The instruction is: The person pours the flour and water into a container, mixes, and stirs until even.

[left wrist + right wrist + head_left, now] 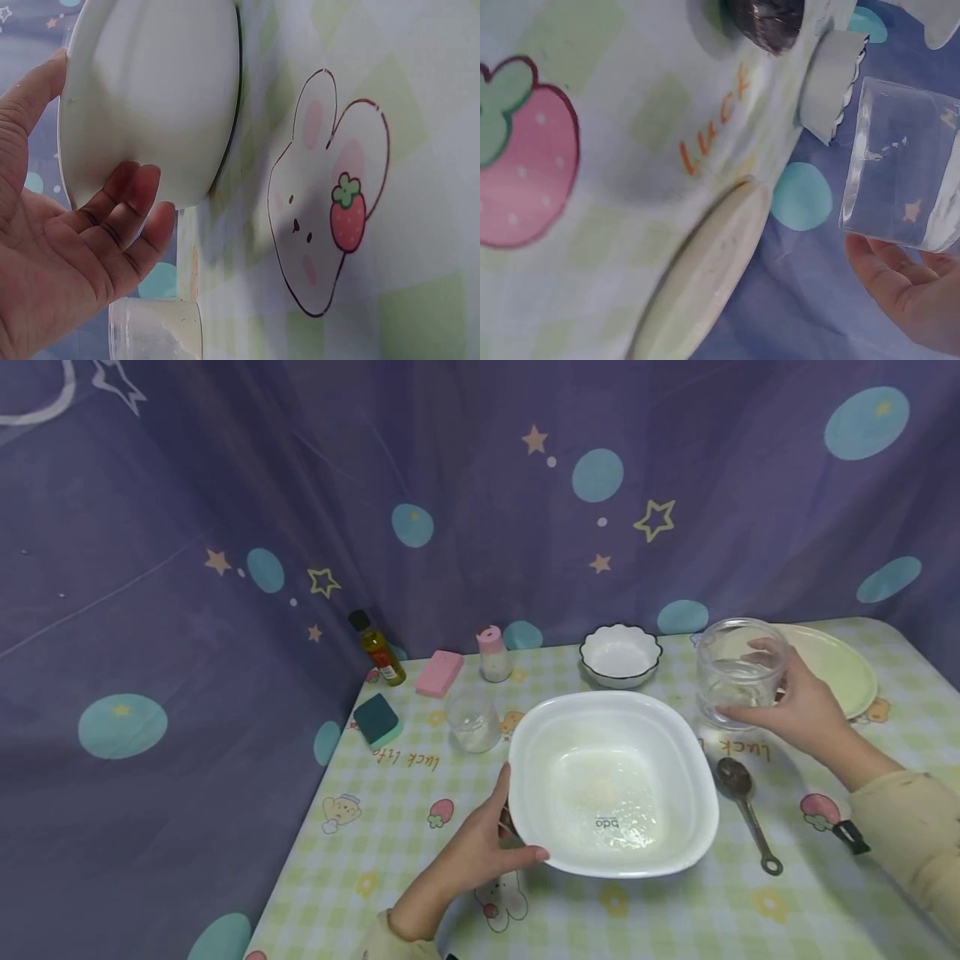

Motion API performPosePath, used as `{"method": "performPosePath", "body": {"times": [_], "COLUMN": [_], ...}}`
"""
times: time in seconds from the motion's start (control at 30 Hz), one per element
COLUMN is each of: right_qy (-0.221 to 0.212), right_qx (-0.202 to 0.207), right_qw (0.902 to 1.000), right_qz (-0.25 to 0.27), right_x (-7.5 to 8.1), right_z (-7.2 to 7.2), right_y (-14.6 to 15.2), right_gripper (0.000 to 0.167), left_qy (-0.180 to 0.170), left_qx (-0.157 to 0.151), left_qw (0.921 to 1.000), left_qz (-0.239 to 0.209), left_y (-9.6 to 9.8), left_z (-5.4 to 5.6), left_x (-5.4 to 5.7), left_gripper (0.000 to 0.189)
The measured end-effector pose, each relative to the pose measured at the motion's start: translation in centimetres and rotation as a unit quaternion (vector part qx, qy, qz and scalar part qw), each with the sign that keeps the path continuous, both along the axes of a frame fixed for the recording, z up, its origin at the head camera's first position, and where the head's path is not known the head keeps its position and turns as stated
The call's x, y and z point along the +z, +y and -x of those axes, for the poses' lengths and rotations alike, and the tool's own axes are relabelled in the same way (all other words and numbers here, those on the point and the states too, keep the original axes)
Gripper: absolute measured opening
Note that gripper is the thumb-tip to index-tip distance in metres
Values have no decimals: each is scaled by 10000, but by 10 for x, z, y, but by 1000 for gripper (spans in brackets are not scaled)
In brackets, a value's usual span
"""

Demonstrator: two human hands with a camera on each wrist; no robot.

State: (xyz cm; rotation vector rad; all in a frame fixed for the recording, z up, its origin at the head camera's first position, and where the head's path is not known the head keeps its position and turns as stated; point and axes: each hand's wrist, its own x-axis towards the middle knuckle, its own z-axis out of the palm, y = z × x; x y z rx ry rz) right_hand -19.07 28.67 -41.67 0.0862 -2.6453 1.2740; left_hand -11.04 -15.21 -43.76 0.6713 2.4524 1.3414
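My left hand [480,837] grips the left rim of a white basin [611,868], thumb on the rim and fingers against its outer wall [150,82]. The basin's floor looks wet, with a pale patch in the middle and dark "bdo" lettering. At the right, my right hand [802,706] holds a clear round container [738,672] partly filled with clear liquid. The right wrist view shows this clear container [900,165] raised off the tablecloth, with fingers [885,274] at its side. A dark-bowled spoon [750,814] lies right of the basin.
Behind the basin stands a scalloped white bowl [621,653]. A pale green plate [851,677] lies beyond my right hand. To the left are a clear cup [474,722], a pink-topped shaker [492,653], a pink sponge [439,674], a dark green sponge [377,720] and an oil bottle [378,649].
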Motion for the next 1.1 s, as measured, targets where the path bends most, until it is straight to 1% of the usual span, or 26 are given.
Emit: {"method": "performPosePath", "body": {"times": [0.1,0.3,0.4,0.47,0.6,0.7,0.83,0.93,1.1], "right_qy": [67,324,562,727,1054,1258,1500,1704,1914], "right_qx": [26,41,123,189,307,370,451,523,613], "right_qw": [9999,9986,9967,9949,9890,9836,9775,9720,9612], "right_qz": [-116,-417,-577,-674,-988,-1236,-1414,-1530,-1887], "right_x": [5,12,16,18,21,25,30,30,29], "right_z": [-2,-6,-8,-9,-9,-10,-12,-11,-12], "right_y": [-1,-6,-9,-12,-17,-23,-31,-34,-38], "right_gripper": [103,107,109,108,103,97,90,90,96], "left_qy": [-25,-201,-216,-253,-244,-172,-192,-196,-191], "left_qx": [30,94,129,158,140,104,109,104,110], "left_qw": [10000,9998,9997,9995,9996,9998,9997,9997,9997], "left_qz": [-9,9,56,95,102,82,74,31,57], "left_y": [0,1,1,3,3,0,1,1,1], "left_z": [0,0,0,-2,-2,-1,0,0,-1], "left_x": [1,1,1,4,5,2,2,3,2], "left_gripper": [115,116,115,115,115,115,116,116,117]}}
